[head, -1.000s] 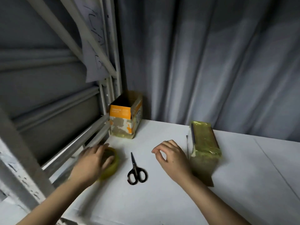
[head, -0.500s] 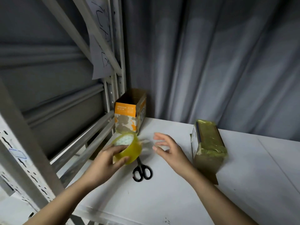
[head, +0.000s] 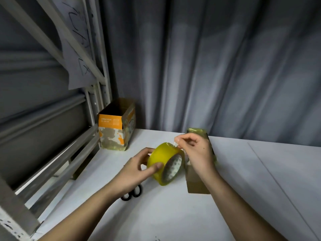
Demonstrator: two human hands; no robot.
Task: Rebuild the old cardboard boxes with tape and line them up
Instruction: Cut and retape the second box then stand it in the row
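Above table — both hands [head: 137, 169] grip tape [head: 165, 164].

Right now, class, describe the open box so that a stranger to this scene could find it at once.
Start at the white table and follow its far edge left to the corner by the metal rack. The open box stands upright there against the curtain. Unlike the taped box lying near the hands, it has an open top and an orange band.

Two bare forearms, sleeveless to the frame edge, hands [head: 137, 169] [head: 199, 153] without rings, watches or gloves
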